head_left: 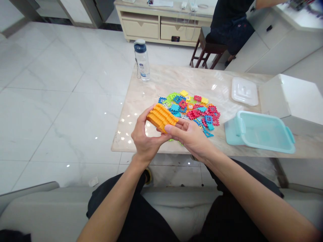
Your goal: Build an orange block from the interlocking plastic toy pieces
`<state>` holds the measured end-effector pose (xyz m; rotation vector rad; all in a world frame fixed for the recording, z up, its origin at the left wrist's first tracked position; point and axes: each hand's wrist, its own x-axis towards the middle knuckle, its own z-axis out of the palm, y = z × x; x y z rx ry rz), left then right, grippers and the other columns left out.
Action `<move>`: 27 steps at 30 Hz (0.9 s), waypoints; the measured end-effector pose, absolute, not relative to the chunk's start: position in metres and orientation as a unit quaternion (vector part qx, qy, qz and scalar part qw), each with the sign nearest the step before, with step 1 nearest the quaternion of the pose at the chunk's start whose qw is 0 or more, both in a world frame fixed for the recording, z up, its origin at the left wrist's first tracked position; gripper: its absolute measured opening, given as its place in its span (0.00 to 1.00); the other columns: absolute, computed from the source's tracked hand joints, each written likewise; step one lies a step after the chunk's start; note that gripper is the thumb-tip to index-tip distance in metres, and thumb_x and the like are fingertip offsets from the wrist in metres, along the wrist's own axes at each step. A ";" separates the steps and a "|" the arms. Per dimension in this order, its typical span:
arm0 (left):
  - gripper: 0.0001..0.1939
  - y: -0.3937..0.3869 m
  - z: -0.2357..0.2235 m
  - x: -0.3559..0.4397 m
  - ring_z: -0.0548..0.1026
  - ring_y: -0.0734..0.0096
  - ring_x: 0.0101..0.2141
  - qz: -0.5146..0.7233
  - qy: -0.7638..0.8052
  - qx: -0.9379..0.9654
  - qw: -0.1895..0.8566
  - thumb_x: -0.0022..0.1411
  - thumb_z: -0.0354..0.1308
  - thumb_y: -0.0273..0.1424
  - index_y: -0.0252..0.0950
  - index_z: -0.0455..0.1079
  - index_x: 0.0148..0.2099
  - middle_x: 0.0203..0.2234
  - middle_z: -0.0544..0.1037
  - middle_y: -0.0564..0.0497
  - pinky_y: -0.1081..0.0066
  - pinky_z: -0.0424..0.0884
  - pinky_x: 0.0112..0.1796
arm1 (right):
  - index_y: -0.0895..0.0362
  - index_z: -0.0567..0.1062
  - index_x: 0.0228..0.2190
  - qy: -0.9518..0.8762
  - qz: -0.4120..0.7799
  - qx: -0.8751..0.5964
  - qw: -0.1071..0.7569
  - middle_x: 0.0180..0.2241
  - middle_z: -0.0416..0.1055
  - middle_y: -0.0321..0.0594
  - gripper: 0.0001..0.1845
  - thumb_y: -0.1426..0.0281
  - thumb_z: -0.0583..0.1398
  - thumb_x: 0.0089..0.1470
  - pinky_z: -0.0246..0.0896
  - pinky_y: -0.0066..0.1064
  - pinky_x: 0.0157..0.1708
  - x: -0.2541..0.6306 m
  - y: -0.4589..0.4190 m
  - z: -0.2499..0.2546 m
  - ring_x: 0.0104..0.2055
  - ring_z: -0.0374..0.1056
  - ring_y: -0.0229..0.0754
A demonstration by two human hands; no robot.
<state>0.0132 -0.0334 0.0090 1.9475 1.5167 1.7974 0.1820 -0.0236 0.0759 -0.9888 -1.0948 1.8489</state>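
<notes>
A stack of orange toothed plastic tiles (161,117) is held above the near edge of the marble table (156,87). My left hand (145,136) grips the stack from the left and below, fingers curled round it. My right hand (190,134) closes on its right end with thumb and fingers. Just beyond the hands, a pile of several loose tiles in red, blue, green and yellow (194,109) lies on the table.
A light blue plastic box (259,131) stands open at the table's right, its white lid (244,90) behind it. A water bottle (141,60) stands at the far left corner. A white block (292,95) sits at the right. Another person sits on a stool (207,50) beyond.
</notes>
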 end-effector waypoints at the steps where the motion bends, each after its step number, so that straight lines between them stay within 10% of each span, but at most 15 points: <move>1: 0.47 -0.033 0.009 0.013 0.79 0.47 0.63 0.585 0.500 0.637 0.037 0.60 0.78 0.46 0.39 0.63 0.74 0.63 0.77 0.39 0.50 0.78 0.63 | 0.53 0.82 0.55 -0.444 0.695 -0.405 0.394 0.56 0.83 0.47 0.34 0.53 0.79 0.50 0.75 0.53 0.65 0.181 -0.024 0.074 0.59 0.81 0.56; 5: 0.45 -0.035 0.010 0.013 0.80 0.48 0.62 0.566 0.510 0.648 0.017 0.61 0.76 0.48 0.39 0.64 0.73 0.63 0.78 0.39 0.51 0.79 0.62 | 0.50 0.76 0.64 -0.533 0.565 -0.453 0.436 0.60 0.81 0.47 0.47 0.55 0.81 0.46 0.75 0.52 0.65 0.177 -0.027 0.065 0.60 0.79 0.56; 14: 0.50 -0.039 0.008 0.015 0.79 0.45 0.63 0.582 0.481 0.655 0.028 0.58 0.77 0.52 0.40 0.63 0.74 0.64 0.77 0.39 0.47 0.77 0.64 | 0.50 0.81 0.58 -0.649 0.412 -0.472 0.431 0.52 0.85 0.43 0.30 0.54 0.73 0.58 0.79 0.46 0.57 0.174 -0.031 0.070 0.51 0.82 0.53; 27: 0.51 -0.042 0.007 0.020 0.78 0.44 0.64 0.587 0.471 0.658 0.037 0.59 0.77 0.54 0.42 0.61 0.75 0.64 0.76 0.38 0.47 0.78 0.63 | 0.46 0.78 0.65 -0.589 0.479 -0.473 0.447 0.59 0.81 0.43 0.41 0.52 0.77 0.53 0.72 0.52 0.67 0.168 -0.034 0.075 0.63 0.77 0.57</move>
